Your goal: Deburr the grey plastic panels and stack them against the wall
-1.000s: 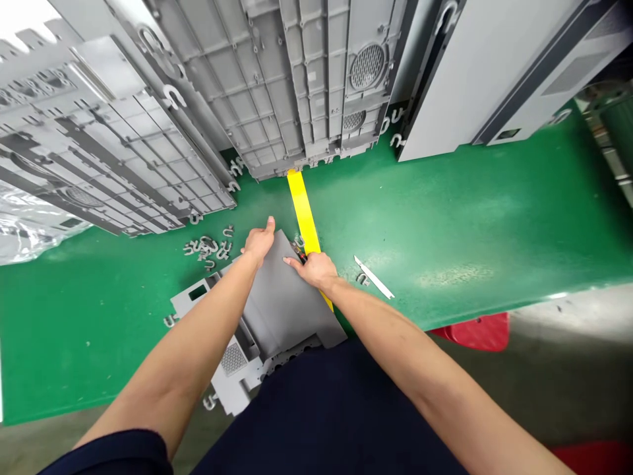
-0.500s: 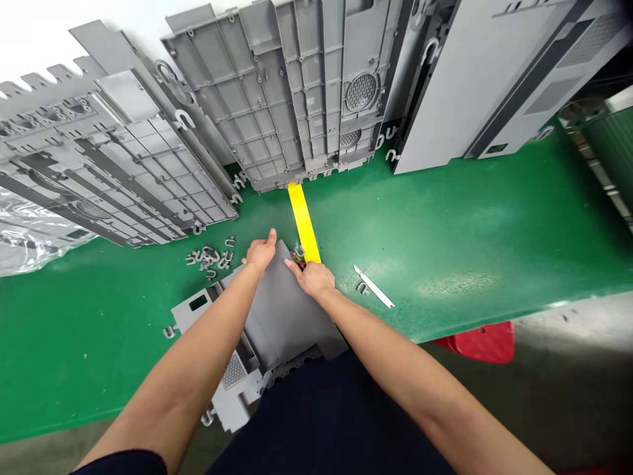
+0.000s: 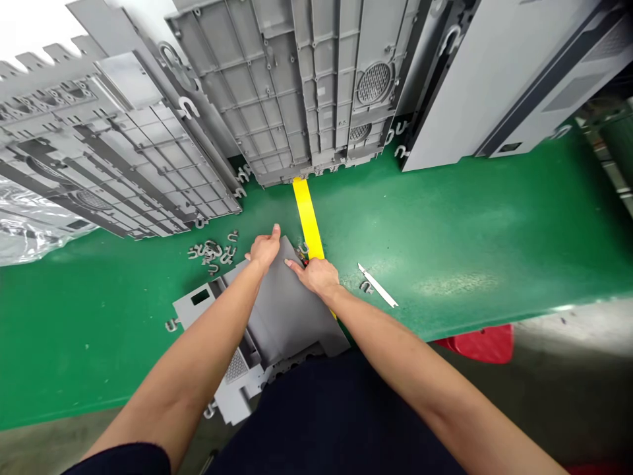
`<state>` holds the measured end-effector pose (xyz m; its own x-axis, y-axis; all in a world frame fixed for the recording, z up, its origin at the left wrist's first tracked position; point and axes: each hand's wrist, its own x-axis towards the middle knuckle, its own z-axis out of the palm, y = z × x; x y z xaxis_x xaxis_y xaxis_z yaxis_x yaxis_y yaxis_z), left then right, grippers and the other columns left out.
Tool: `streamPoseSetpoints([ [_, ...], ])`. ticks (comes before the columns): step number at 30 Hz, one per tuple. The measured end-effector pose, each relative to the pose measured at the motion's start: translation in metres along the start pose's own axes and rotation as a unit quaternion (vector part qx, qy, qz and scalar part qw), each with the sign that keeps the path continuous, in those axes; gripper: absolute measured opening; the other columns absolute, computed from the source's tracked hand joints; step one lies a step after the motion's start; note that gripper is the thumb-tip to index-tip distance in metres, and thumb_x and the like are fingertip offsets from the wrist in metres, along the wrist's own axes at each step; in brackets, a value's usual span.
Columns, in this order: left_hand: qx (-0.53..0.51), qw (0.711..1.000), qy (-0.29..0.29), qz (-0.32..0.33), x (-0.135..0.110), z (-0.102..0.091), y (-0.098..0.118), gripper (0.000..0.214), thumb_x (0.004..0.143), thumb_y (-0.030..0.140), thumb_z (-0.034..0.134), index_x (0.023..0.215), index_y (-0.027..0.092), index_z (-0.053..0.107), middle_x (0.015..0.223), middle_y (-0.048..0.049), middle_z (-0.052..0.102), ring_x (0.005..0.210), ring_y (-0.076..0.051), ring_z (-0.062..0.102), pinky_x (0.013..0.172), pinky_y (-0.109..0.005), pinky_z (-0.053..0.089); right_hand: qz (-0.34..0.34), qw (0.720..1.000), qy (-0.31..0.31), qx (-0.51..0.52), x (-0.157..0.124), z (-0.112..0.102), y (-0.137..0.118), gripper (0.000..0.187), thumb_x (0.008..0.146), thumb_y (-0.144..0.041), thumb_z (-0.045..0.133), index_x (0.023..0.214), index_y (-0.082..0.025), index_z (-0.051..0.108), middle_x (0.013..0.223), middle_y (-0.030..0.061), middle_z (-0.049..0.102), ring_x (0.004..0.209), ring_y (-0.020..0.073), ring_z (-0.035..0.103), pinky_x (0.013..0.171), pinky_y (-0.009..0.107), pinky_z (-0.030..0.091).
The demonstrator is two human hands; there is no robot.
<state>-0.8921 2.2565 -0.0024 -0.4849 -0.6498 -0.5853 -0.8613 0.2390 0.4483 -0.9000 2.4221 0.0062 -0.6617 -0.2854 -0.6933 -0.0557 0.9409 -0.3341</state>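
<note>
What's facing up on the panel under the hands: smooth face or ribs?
Smooth face up: gray panel shows a plain surface between left hand and right hand, no ribs there.

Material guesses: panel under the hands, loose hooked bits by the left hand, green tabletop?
Panel: probably molded plastic, matte gray; even color, soft sheen. Painted metal not ruled out.
Hooked bits: likely plastic too, gray; similar color, rounded shapes, but too small to be sure.
Tabletop: smooth, glossy green coating or mat, judging by the bright reflections; base material hidden.
</note>
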Motion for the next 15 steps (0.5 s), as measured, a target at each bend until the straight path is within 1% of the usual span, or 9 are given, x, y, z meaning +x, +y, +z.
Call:
streamPoseSetpoints([
  [4,0.002,1.0,-0.004,0.004,-0.0015,0.0013,0.0022,0.068,0.089,0.084,0.037,0.083,0.025,0.071,0.113,-0.016,0.079,0.13,-0.044,0.061,0.124,-0.066,0.013,-0.007,1.0,0.004,-0.003,0.0038,0.0028,0.004,0.097,0.084,-0.096,0.032,0.106,-0.014,0.079,0.108,0.0234,0.078,0.107,0.0387,0.074,0.094,0.045,0.058],
  [8,0.01,1.0,-0.008,0.007,-0.0012,0.0038,0.0024,0.071,0.09,0.084,0.034,0.082,0.025,0.072,0.112,-0.0156,0.079,0.128,-0.044,0.062,0.123,-0.065,0.017,-0.007,1.0,0.003,-0.001,0.0065,0.0044,0.0071,0.097,0.084,-0.096,0.031,0.105,-0.014,0.079,0.108,0.0239,0.078,0.107,0.0389,0.074,0.093,0.046,0.058],
  [11,0.011,1.0,-0.003,0.004,0.0002,0.0051,0.0017,0.073,0.089,0.085,0.033,0.083,0.024,0.073,0.113,-0.0165,0.079,0.127,-0.045,0.062,0.122,-0.063,0.02,-0.001,1.0,0.0,0.0,0.0082,0.0048,0.0087,0.094,0.084,-0.095,0.035,0.108,-0.015,0.078,0.112,0.0235,0.077,0.109,0.0374,0.074,0.094,0.043,0.058],
  [15,0.002,1.0,0.001,-0.004,0.0026,0.0063,0.0004,0.074,0.088,0.086,0.033,0.081,0.024,0.073,0.108,-0.0175,0.08,0.125,-0.046,0.063,0.123,-0.063,0.016,0.005,1.0,-0.004,0.009,0.0098,0.0064,0.0095,0.092,0.084,-0.094,0.039,0.112,-0.015,0.078,0.116,0.0233,0.077,0.115,0.0359,0.072,0.096,0.04,0.056],
])
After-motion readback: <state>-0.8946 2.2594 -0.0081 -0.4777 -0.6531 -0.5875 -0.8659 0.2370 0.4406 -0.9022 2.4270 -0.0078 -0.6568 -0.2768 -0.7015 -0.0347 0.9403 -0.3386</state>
